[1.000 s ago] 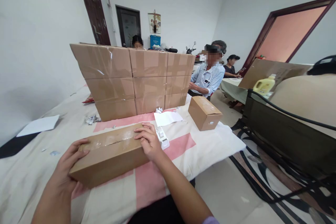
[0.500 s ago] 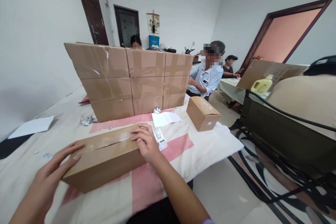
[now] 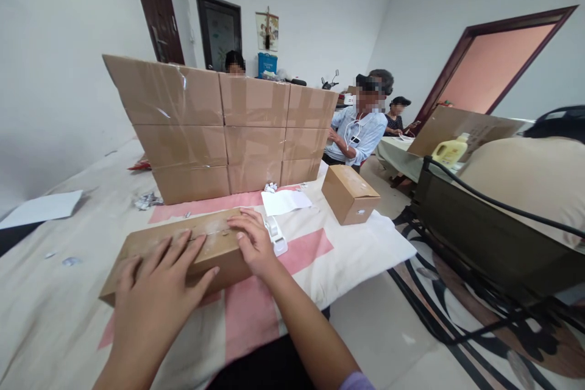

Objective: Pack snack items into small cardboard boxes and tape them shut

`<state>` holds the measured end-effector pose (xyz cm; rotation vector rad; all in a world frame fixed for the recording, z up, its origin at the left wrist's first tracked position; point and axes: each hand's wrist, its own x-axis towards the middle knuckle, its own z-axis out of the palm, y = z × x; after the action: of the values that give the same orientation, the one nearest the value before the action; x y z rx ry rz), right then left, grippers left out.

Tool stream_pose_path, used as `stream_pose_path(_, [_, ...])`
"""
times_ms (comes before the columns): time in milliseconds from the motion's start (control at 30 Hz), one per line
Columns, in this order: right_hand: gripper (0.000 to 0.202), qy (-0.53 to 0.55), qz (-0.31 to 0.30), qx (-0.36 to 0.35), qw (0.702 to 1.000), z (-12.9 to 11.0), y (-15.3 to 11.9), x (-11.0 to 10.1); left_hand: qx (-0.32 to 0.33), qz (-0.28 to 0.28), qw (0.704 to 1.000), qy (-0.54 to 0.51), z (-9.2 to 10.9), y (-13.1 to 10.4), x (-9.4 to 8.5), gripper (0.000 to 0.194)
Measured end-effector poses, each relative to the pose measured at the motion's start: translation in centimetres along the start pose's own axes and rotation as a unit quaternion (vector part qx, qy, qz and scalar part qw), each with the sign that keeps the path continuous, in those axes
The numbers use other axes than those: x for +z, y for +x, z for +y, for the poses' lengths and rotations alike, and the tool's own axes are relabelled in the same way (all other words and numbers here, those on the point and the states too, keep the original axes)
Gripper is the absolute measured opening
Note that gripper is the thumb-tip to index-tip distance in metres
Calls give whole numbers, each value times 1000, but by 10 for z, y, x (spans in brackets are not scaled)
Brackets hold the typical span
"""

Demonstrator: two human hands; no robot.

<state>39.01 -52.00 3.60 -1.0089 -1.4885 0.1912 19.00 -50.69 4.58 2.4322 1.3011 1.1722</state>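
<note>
A long brown cardboard box (image 3: pixel 208 268) lies before me on the cloth-covered table, with clear tape along its top seam. My left hand (image 3: pixel 159 283) is spread over the box's near side and top, fingers apart. At the box's right end, my right hand (image 3: pixel 253 241) rests with its fingertips on the top edge and the thumb on the near side. Just beyond that hand stands a white tape dispenser (image 3: pixel 276 236), partly hidden by it.
Stacked taped cartons (image 3: pixel 253 149) form a wall behind the box. A smaller carton (image 3: pixel 351 195) stands to the right near the table edge. A white paper (image 3: pixel 287 202) and crumpled scraps (image 3: pixel 148 201) lie between. A co-worker (image 3: pixel 359 128) sits beyond; a chair (image 3: pixel 475 237) stands at right.
My left hand has moved right from the box's left end onto its middle, fingers now spread. The right hand stays at the right end. The view has shifted slightly.
</note>
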Motion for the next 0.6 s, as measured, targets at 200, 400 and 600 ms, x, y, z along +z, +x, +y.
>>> stream_pose_path(200, [14, 56, 104, 15, 993, 1, -2, 0, 7, 15, 1000, 19, -11, 10, 3, 61])
stream_pose_path(400, [26, 146, 131, 52, 979, -18, 8, -16, 12, 42, 998, 39, -8, 23, 11, 61])
stream_pose_path(600, [69, 142, -178, -80, 970, -59, -17, -31, 18, 48, 998, 48, -5, 20, 13, 62])
